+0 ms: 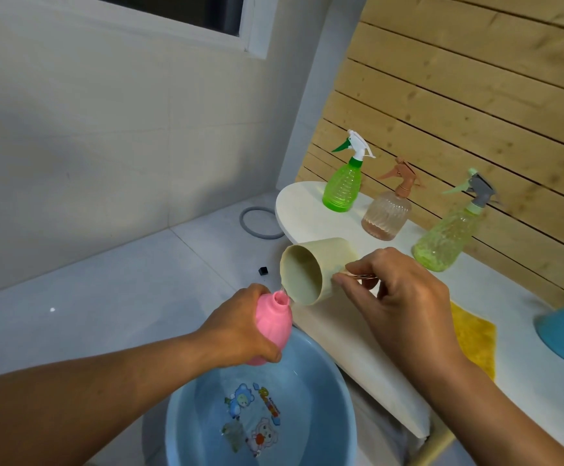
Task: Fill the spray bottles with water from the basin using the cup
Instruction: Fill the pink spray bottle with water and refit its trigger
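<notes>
With left hand (240,326) fingers wrapped round the pink bottle (270,322) and right hand (398,290) fingers pinching the tipped cup (317,270), pouring slowly over the basin (327,381) should limit spills.

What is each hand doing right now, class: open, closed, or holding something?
Left hand: closed, holding the pink bottle over the basin.
Right hand: closed, holding the tilted cup at the bottle's mouth.

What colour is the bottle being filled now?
Pink, held over the basin; head view.
</notes>
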`<state>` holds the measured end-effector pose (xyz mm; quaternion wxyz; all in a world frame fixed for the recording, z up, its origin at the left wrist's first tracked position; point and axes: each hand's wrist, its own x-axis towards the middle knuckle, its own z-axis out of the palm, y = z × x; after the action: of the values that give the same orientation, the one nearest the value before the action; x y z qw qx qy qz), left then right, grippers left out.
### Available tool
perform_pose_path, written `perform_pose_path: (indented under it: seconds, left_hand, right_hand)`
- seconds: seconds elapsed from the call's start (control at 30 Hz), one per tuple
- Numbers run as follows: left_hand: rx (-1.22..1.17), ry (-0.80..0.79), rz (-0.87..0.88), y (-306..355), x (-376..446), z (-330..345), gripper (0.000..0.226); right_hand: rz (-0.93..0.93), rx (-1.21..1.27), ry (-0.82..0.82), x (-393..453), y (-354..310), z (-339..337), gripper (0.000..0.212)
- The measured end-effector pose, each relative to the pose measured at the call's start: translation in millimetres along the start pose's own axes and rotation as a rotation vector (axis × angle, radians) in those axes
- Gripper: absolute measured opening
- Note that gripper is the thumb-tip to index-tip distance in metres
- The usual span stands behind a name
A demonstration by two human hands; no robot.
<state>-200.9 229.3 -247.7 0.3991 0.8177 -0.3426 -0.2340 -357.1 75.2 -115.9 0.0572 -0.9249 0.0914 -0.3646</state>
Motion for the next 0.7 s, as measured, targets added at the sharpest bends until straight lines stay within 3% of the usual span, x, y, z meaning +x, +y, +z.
perform_pose_path:
  seconds: [0.53, 0.7]
  left_hand:
    - [-0.028, -0.02, -0.01, 0.4, 0.9, 3.0, 0.098]
    - [-0.028, -0.019, 0.002, 1.0, 2.1, 3.9, 0.098]
  right_hand:
    - [-0.323, -0.13, 0.061, -3.4, -4.0, -6.9, 0.017]
    - [-0.49, -0.231, 0.057, -4.8, -4.9, -11.7, 0.002]
